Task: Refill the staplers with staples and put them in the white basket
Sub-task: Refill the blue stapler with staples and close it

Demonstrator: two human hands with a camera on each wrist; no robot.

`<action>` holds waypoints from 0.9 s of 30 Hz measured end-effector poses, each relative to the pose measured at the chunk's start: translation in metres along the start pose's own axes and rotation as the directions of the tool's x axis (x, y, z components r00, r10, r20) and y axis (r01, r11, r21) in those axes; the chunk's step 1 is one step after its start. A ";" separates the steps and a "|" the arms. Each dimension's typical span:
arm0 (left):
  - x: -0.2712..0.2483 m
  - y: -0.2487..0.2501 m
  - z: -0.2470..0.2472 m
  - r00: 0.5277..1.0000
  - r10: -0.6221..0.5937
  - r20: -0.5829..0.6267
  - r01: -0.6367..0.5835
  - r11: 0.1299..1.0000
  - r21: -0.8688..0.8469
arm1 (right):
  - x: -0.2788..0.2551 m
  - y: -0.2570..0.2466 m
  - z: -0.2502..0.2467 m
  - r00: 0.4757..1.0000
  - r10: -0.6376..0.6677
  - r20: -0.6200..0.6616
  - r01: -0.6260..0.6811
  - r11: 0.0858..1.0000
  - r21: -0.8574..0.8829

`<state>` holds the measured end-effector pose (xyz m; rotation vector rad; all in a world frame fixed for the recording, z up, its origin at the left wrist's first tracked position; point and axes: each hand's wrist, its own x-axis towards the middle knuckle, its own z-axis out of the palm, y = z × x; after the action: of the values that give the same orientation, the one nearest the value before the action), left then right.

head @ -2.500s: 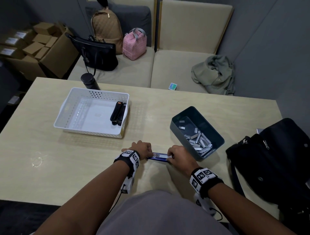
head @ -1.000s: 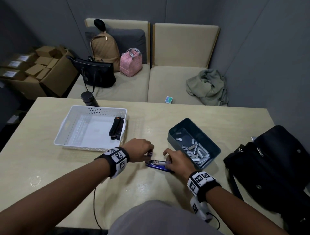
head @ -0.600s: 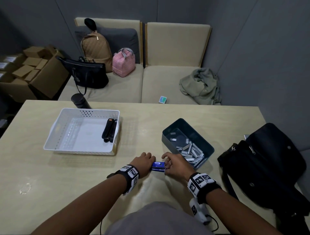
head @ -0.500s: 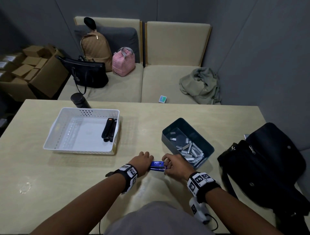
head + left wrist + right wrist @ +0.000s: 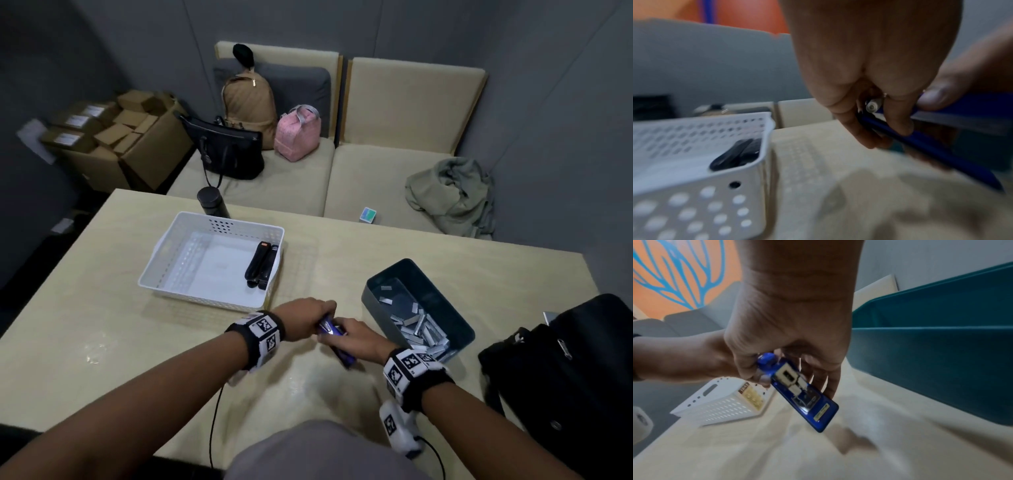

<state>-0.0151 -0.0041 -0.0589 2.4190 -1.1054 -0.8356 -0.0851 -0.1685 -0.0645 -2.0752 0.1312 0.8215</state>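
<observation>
A blue stapler (image 5: 337, 344) (image 5: 803, 392) (image 5: 920, 142) is lifted off the table between both hands, tilted with its near end pointing down. My left hand (image 5: 308, 317) (image 5: 875, 113) grips its far end with curled fingers. My right hand (image 5: 352, 337) (image 5: 789, 368) pinches it from the other side. The white basket (image 5: 164, 253) (image 5: 694, 186) (image 5: 721, 402) sits to the left with two black staplers (image 5: 261, 269) (image 5: 737, 154) against its right wall. A teal bin (image 5: 376, 291) (image 5: 941, 345) of staple strips (image 5: 421, 329) stands at the right.
A black bag (image 5: 565, 373) lies at the table's right edge. A black bottle (image 5: 211, 202) stands behind the basket. Past the table are a sofa (image 5: 376, 171) with bags and clothing, and cardboard boxes (image 5: 113, 137).
The stapler lay level across the table between my hands. Now it is lifted and turned, its near end angled down toward me. Both hands have kept hold and moved slightly toward the basket.
</observation>
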 end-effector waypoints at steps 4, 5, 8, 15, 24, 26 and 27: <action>-0.010 -0.016 -0.029 0.907 -0.368 -0.204 0.110 0.676 -0.729 | 0.020 -0.045 -0.003 0.989 0.013 -0.149 0.012 0.986 0.165; -0.014 -0.017 -0.034 0.878 -0.453 -0.154 0.103 0.493 -0.864 | 0.027 -0.057 -0.002 0.982 0.034 -0.187 0.019 0.962 0.274; -0.030 -0.012 -0.049 0.896 -0.440 0.056 0.208 0.304 -0.930 | 0.038 -0.099 0.001 0.983 0.074 -0.170 0.034 0.831 0.555; -0.057 -0.073 -0.082 0.856 -0.514 -0.053 0.184 0.399 -0.898 | 0.045 -0.163 0.002 0.999 0.012 0.044 -0.036 0.804 0.593; -0.043 -0.178 -0.102 0.668 -0.724 -0.173 0.532 0.627 -0.569 | 0.045 -0.181 -0.010 0.998 -0.063 -0.029 0.069 0.958 0.279; -0.034 -0.187 -0.097 0.655 -0.741 -0.148 0.569 0.612 -0.549 | 0.049 -0.165 -0.012 0.998 -0.016 -0.066 0.030 0.972 0.232; -0.029 -0.188 -0.093 0.650 -0.747 -0.135 0.576 0.601 -0.553 | 0.051 -0.157 -0.015 0.997 0.019 -0.079 -0.002 0.975 0.220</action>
<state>0.1353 0.1436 -0.0771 2.3884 0.2164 -0.6964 0.0207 -0.0739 0.0200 -1.8998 0.2657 0.6970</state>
